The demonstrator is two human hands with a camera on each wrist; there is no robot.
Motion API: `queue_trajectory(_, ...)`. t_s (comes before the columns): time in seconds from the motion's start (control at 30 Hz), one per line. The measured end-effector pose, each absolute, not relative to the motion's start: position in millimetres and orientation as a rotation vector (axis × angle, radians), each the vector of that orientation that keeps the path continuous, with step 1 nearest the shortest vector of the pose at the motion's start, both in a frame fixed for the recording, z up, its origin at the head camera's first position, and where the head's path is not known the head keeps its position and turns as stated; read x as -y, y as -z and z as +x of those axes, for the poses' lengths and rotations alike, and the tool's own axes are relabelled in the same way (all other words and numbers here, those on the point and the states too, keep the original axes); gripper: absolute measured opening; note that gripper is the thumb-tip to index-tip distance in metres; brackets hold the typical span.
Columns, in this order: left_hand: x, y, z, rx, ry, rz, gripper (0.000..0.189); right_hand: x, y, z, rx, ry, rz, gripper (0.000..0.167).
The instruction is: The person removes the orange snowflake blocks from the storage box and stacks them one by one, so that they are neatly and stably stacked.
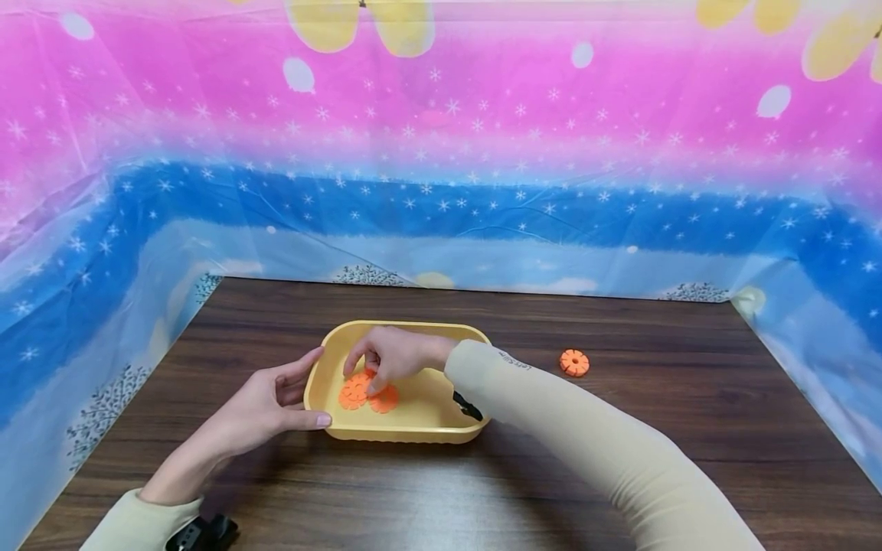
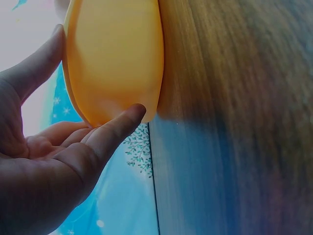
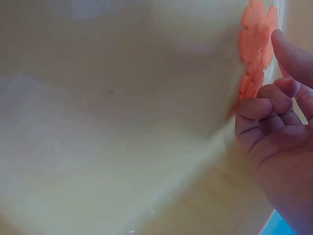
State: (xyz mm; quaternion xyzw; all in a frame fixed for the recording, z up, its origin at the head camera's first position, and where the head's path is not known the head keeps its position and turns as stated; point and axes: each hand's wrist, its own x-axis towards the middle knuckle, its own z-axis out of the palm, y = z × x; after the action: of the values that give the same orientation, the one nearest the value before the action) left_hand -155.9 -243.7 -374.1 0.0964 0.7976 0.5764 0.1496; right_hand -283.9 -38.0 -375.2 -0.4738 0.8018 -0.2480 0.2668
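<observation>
My left hand (image 1: pixel 255 402) grips the tray (image 1: pixel 434 405), whose long axis runs nine-to-three o'clock on the bench (image 1: pixel 441 497). My right hand (image 1: pixel 398 353) bends its fingers (image 3: pixel 254 110) at discs (image 1: pixel 354 392) in the nine-o'clock half; if they pinch, I cannot tell. Cloth (image 1: pixel 441 138) hangs at twelve.

A curtained-off spot set up around a dark wood-grain bench (image 1: pixel 441 490): printed cloth (image 1: pixel 441 153) in pink, blue and white, scattered with snowflakes, hangs behind it and along both sides. The cloth hides the room beyond, so whether this is a home, an office or a lab cannot be told.
</observation>
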Motion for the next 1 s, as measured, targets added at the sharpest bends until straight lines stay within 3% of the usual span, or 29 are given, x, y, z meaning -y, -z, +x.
queue_trajectory(1.0, 242.8, 374.0, -155.8, -2.284, -1.667, 0.265, 0.096, 40.2, 383.5, -280.9, -2.241, 0.664, -1.245, 0.034)
